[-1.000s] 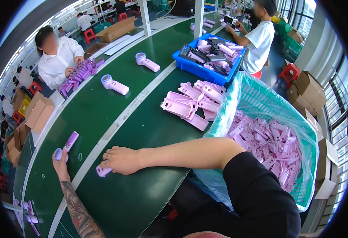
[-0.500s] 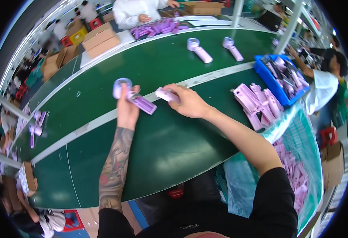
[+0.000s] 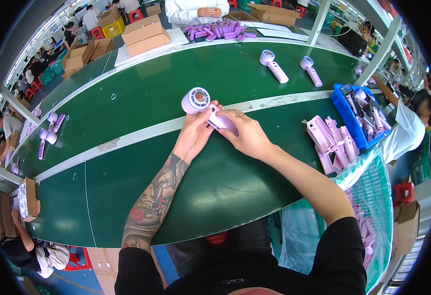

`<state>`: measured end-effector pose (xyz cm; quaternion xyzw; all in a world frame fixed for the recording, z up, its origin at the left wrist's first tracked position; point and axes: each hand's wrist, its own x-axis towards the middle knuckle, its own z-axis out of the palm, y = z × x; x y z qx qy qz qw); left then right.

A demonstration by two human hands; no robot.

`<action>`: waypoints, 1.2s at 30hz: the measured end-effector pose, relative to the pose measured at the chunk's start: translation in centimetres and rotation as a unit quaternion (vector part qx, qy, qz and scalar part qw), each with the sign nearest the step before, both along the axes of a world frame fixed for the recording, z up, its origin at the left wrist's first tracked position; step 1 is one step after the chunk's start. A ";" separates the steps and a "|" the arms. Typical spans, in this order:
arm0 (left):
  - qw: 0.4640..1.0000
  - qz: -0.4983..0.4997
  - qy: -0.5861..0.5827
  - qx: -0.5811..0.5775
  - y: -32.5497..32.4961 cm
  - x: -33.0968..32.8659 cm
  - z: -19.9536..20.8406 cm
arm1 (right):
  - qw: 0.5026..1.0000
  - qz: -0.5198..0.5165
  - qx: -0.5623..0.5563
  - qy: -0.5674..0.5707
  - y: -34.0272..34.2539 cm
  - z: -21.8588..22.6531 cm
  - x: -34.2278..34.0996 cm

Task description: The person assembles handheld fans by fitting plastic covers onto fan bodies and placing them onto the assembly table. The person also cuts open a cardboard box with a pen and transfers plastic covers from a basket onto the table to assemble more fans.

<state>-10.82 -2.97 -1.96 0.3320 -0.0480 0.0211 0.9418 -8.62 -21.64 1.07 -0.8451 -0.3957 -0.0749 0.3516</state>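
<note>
A lilac handheld fan with a round slotted head is held over the pale strip of the green bench. My left hand is closed around it just below the head, palm up. From the right, my right hand grips a lilac handle cover, which lies against the fan's handle. Fingers hide part of the joint, so I cannot tell whether the cover sits fully flush.
Loose lilac shells lie at the right beside a blue bin of parts. A lined green crate stands below. Two fans rest farther back. Across the bench, a person is behind purple cylinders.
The cover in my right hand and the fan in my left, apart before, are now together. The fan's head has tilted, and the whole view has shifted slightly.
</note>
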 end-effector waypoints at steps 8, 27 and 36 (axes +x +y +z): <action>0.996 0.005 -0.037 0.077 0.5 -0.2 -0.2 | 0.993 -0.006 -0.033 -0.116 0.2 0.1 -0.9; 0.989 -0.035 -0.017 0.142 0.6 -0.9 0.7 | 0.983 -0.051 -0.088 -0.156 0.0 1.2 -1.3; 0.980 -0.082 -0.019 0.181 0.7 -0.9 0.2 | 0.992 -0.011 -0.112 -0.066 -1.3 2.8 -0.8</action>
